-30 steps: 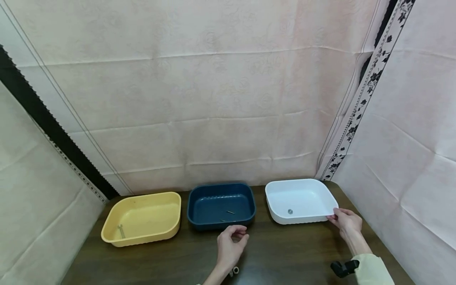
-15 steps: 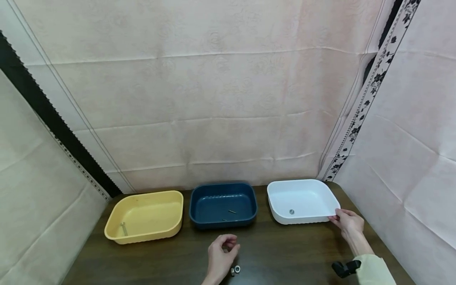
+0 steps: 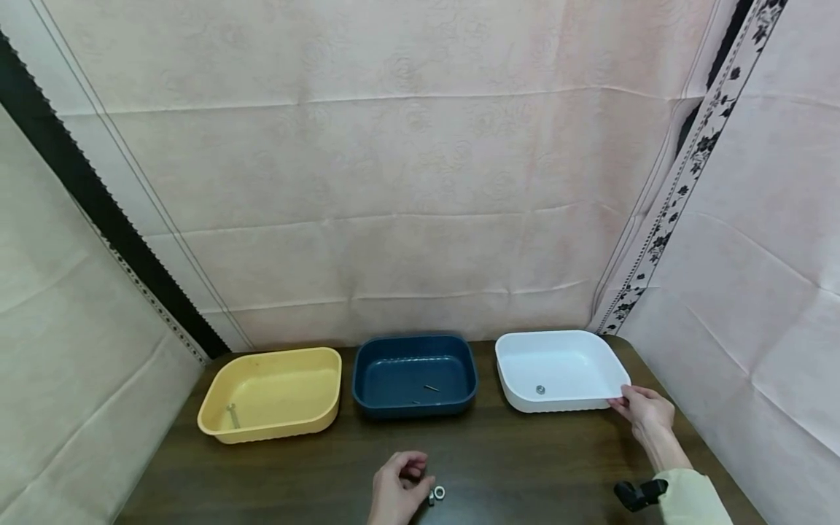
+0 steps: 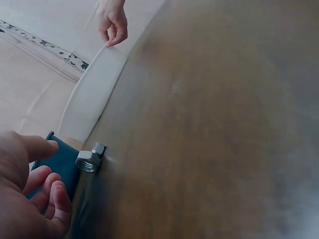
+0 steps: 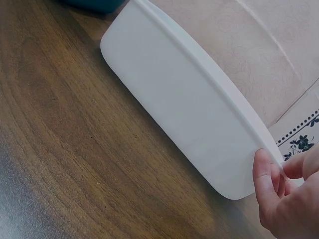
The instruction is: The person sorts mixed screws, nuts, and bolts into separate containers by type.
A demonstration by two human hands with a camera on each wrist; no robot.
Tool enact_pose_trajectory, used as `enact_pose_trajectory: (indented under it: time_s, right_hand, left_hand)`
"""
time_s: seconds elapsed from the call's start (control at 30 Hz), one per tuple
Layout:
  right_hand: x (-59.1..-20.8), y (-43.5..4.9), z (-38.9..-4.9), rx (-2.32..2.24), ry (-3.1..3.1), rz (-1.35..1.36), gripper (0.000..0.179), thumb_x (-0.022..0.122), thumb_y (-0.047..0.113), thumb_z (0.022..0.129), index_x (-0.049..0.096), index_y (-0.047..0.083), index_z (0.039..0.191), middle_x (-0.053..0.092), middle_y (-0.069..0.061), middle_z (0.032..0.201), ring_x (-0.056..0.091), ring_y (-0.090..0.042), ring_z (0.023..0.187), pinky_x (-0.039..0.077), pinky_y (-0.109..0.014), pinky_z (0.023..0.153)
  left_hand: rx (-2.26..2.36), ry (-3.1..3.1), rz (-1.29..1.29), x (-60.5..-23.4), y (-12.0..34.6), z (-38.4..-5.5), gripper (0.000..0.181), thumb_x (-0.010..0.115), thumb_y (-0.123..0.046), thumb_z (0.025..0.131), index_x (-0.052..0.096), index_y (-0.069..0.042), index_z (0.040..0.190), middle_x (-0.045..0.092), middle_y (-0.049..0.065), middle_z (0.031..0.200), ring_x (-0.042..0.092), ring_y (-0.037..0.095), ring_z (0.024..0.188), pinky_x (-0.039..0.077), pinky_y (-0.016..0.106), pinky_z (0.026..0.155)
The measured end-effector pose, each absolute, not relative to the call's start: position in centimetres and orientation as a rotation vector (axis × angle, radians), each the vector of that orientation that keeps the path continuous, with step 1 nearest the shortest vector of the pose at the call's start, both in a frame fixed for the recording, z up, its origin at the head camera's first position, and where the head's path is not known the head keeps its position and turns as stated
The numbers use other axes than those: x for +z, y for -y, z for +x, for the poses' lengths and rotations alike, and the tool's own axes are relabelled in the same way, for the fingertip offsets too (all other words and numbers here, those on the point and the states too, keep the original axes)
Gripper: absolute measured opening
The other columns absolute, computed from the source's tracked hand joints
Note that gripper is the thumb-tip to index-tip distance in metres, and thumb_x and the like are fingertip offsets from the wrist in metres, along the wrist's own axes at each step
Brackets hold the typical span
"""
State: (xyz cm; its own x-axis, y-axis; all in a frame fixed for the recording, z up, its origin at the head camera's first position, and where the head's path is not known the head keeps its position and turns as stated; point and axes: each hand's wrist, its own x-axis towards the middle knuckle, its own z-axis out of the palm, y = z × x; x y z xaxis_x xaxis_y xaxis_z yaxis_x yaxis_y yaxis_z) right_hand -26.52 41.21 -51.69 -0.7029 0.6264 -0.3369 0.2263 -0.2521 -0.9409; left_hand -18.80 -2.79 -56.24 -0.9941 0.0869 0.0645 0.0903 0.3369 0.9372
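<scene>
My right hand (image 3: 648, 417) pinches the near right corner of the white plastic tray (image 5: 174, 94) between thumb and fingers. A small round metal piece, like a nut (image 3: 540, 389), lies inside that tray. My left hand (image 3: 399, 487) is low over the table in front of the blue tray, fingers loosely bent and nothing between them. Just right of its fingertips lie two metal nuts close together, one ring-up nut (image 3: 439, 493) and a second nut (image 4: 98, 149) beside it.
The blue tray (image 3: 415, 410) stands in the middle with thin screw-like pieces (image 3: 431, 388) inside. At left, the yellow tray (image 3: 282, 430) holds a small bolt-like piece (image 3: 232, 415). Pale cloth (image 3: 420, 182) hangs behind and on both sides of the brown table (image 3: 525, 467).
My left hand has drawn back from the front of the blue tray toward the nuts, down and left. My right hand keeps its pinch on the white tray. The view shifts slightly.
</scene>
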Motion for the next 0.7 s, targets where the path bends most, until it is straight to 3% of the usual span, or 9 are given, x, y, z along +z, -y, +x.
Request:
enact_pose_trajectory:
  time_s: [0.7]
  right_hand:
    - [-51.7,-41.3,-26.4,2.076,1.699,-1.012,0.019,0.056,0.001,0.099,0.05,-0.007,0.115,0.055,-0.005,0.078,0.065,-0.01,0.059,0.059,-0.026,0.066]
  left_hand:
    - [-1.673,2.57,-0.27,-58.1,3.0,-17.3,0.031,0.089,-0.006,0.07,0.073,-0.008,0.096,0.063,-0.006,0.088,0.055,0.005,0.07,0.047,0.022,0.057]
